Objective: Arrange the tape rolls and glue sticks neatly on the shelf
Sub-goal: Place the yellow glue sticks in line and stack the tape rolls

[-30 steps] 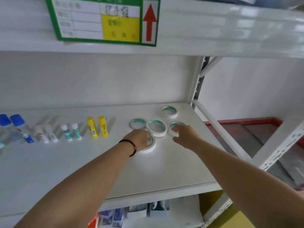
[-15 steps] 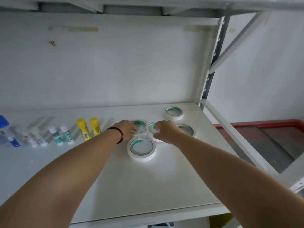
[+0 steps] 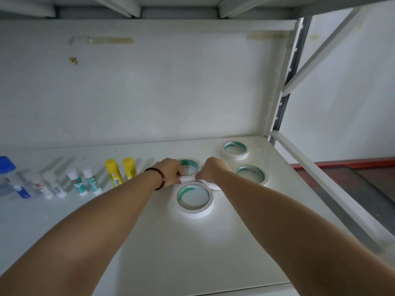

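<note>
Several white tape rolls with green cores lie flat on the white shelf [image 3: 162,248]. My left hand [image 3: 171,170] grips the near rim of one roll [image 3: 190,166]. My right hand [image 3: 210,168] covers and grips the middle roll [image 3: 214,185], mostly hidden under it. A stacked roll [image 3: 195,198] lies just in front of both hands. Two more rolls lie at the right [image 3: 252,174] and at the back right [image 3: 235,149]. To the left stand two yellow glue sticks [image 3: 120,170] and two green-labelled ones [image 3: 85,182] in a row.
Further left in the row are small white sticks [image 3: 53,186] and blue-capped bottles [image 3: 10,178]. The shelf's back wall is close behind. A grey upright post [image 3: 286,99] and a white rail [image 3: 316,174] bound the right side.
The head has tilted and come closer, so the upper shelf label left the view. Both hands moved from the front rolls back to the two middle rolls and drew closer together.
</note>
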